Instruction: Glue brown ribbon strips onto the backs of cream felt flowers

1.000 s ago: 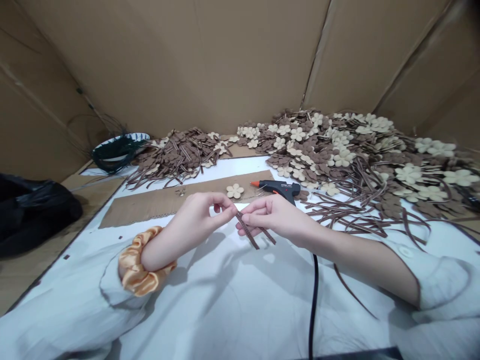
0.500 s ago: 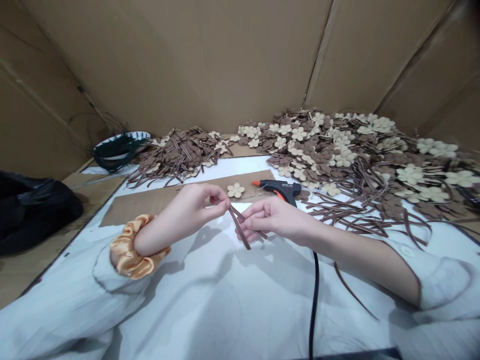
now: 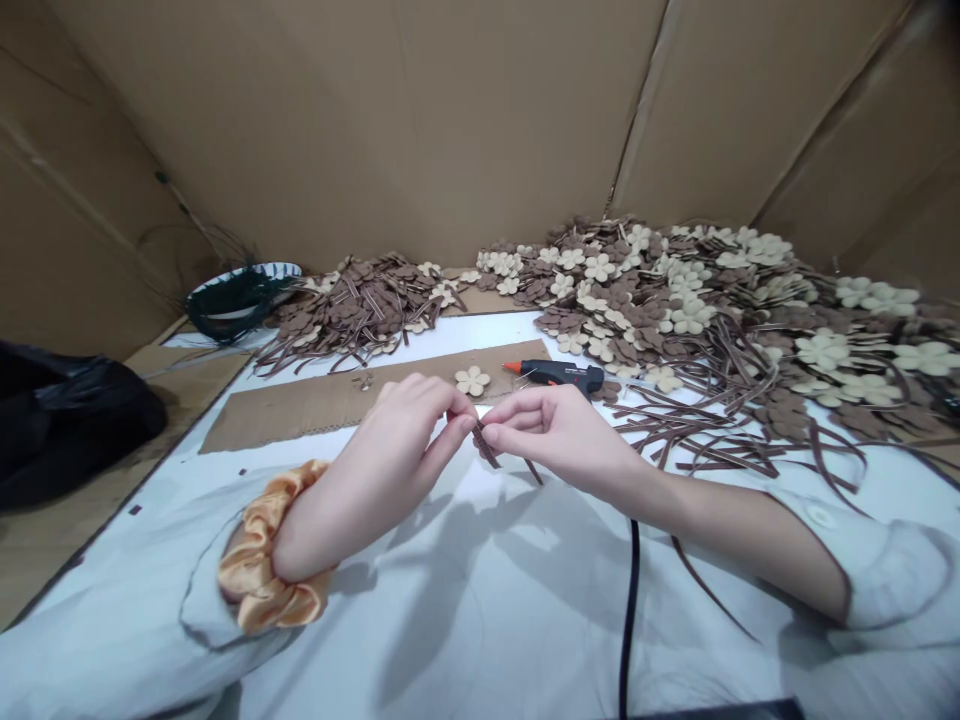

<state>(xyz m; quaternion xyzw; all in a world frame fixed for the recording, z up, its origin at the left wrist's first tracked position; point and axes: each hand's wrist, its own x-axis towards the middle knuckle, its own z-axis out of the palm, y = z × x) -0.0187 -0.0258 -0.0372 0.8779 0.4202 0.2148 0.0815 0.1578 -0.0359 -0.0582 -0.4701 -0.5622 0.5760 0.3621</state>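
Both my hands meet over the white table [image 3: 465,600], pinching thin brown strips [image 3: 489,450]. My left hand [image 3: 397,440] has its thumb and fingers closed on the upper end of the strips; an orange scrunchie [image 3: 266,560] sits on that wrist. My right hand [image 3: 551,430] pinches the same strips from the right, fingers curled. The strips' lower ends hang down below the fingers. Just behind my hands lie a cream paper flower [image 3: 472,380] and a black glue gun [image 3: 559,374] with an orange tip.
A cardboard sheet [image 3: 315,405] lies behind my hands. Heaps of brown and cream flower cutouts [image 3: 675,300] and loose brown strips [image 3: 337,315] fill the back and right. A bowl with dark wire [image 3: 236,295] and a black bag [image 3: 67,415] are at the left. The glue gun's black cord [image 3: 628,600] runs toward me. Cardboard walls enclose the space.
My hands drew closer together and the fingertips now meet on the strips. My left forearm shifted right and toward me. The strips hang shorter below my fingers.
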